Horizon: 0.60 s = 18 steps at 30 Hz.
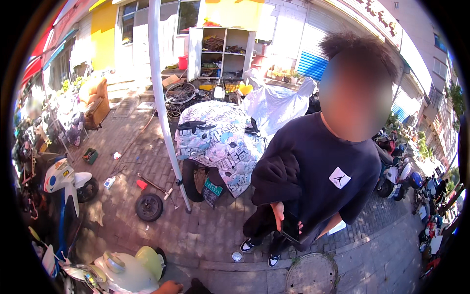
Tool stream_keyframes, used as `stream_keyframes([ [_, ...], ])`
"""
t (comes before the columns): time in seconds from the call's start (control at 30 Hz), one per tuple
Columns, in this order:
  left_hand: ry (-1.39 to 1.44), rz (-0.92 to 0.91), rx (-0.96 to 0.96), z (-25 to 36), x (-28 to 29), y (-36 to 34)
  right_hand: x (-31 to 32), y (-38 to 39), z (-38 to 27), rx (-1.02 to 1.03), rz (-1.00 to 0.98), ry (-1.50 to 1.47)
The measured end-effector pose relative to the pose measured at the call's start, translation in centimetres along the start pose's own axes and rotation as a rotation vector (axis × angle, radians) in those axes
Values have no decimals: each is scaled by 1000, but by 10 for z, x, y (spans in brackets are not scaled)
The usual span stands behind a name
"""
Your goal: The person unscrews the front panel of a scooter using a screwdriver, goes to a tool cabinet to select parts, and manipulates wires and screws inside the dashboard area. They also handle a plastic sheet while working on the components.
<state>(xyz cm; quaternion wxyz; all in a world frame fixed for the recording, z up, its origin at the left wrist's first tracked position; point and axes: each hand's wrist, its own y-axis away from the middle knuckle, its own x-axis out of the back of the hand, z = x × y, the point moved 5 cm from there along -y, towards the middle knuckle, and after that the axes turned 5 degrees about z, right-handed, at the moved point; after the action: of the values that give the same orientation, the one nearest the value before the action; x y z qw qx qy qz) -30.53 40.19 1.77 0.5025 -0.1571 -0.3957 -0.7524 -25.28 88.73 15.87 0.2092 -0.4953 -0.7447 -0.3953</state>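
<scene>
At the lower edge, left of the middle, a small part of my left hand [171, 287] shows, beside a pale scooter [128, 272] with a yellow-green part. The picture's edge cuts the hand off, so how its fingers are set cannot be made out. My right hand is out of view. In front of me on the right stands a person [318, 161] in a dark T-shirt, holding a dark phone [290, 228] low, with a dark garment [279, 179] draped over the arm.
A scooter under a patterned cover [220, 142] stands ahead, by a white pole [164, 98]. A loose wheel [149, 207] lies on the paving. Behind are a silver-covered vehicle [276, 104] and an open cabinet [235, 63]. A white-blue scooter [62, 180] stands left, a manhole cover [312, 275] lower right.
</scene>
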Motion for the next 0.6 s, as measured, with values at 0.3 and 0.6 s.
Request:
stream_keyframes([
  [0.3, -490, 33, -202, -48, 24, -61, -3, -102, -83, 95, 21, -2],
  [0.6, 176, -26, 350, -62, 137, -143, -7, -204, -177, 10, 271, -113],
])
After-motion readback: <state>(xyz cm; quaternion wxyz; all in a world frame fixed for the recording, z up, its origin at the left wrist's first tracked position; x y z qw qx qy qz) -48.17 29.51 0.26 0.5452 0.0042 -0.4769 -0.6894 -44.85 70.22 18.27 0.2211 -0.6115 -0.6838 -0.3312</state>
